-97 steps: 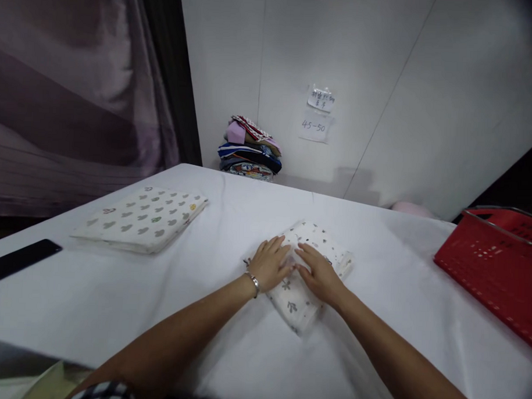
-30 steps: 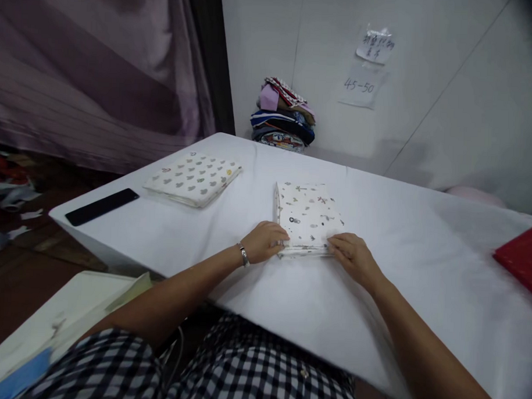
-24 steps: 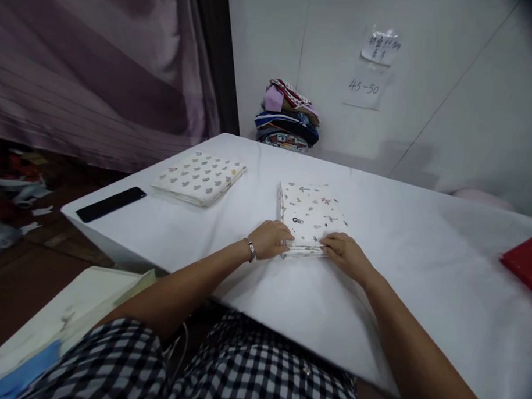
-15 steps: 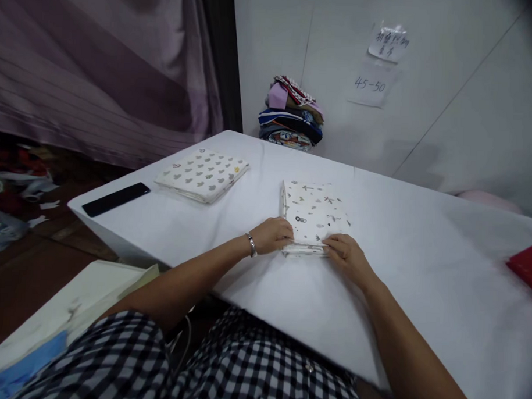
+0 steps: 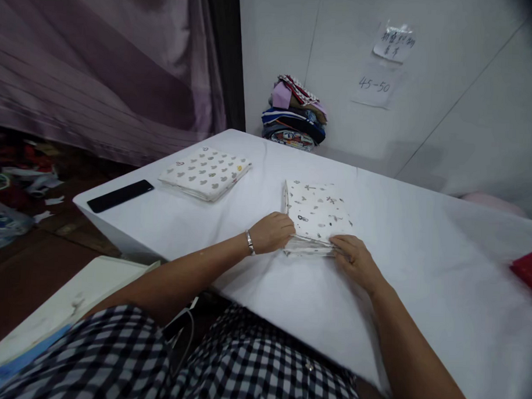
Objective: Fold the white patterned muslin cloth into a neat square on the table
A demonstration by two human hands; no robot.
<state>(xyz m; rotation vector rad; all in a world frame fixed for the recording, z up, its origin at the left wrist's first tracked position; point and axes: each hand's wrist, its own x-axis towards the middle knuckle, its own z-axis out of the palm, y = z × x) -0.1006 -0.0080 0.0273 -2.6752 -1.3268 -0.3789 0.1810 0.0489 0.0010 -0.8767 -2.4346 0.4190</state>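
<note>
Cloth, folded and printed, lies mid-frame on the white table, its near edge slightly raised. We see the left hand and right hand pinching that edge at its two corners, and we judge this the squaring-up stage. Any lift calls for an even pull, with the layers kept together. Fingertips are hidden under the edge. The red thing is cut off at right, and the wall note is mostly illegible.

A white-covered table carries a folded patterned cloth at its middle. A second folded cloth lies far left, with a black phone at the left edge. A pile of folded clothes sits at the far edge, and a red basket at the right edge.
</note>
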